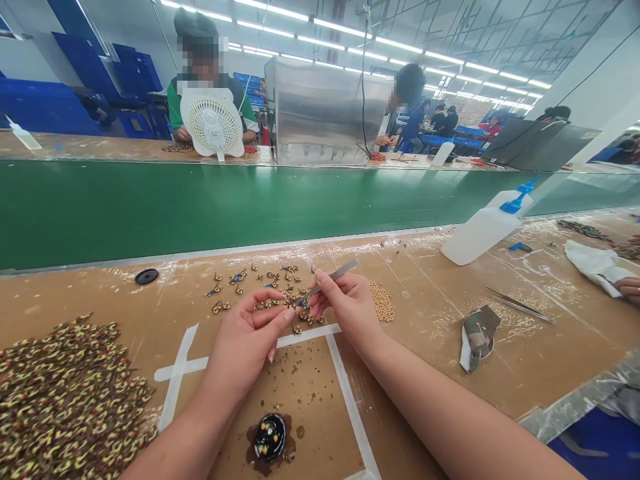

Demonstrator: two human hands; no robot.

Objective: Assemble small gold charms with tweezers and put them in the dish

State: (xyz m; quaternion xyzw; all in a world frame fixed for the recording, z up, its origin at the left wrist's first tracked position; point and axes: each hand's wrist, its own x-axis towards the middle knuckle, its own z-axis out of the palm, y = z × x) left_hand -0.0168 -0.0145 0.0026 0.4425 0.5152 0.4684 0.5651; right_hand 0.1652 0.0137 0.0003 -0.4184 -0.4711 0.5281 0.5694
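Note:
My right hand (pixel 345 303) is closed round metal tweezers (pixel 344 269), their blunt end pointing up and to the right. Thumb and fingers pressed together, my left hand (pixel 255 330) pinches a small blue and yellowish figure piece (pixel 301 302) at the tweezers' tip; its exact shape is too small to make out. Around both hands lie several similar small figure pieces (pixel 273 275), some with blue parts. Small tan beads (pixel 383 303) are heaped just right of my right hand. Below the hands sits a black dish (pixel 270 437) of dark liquid with a few tan bits in it.
A large pile of brown and yellow pieces (pixel 70 400) covers the left. At right are a white squeeze bottle (pixel 480 233), another pair of tweezers (pixel 520 305) and a cloth scrap (pixel 480 337). A green conveyor belt (pixel 225 207) runs beyond; people sit across it, near a fan (pixel 213 123).

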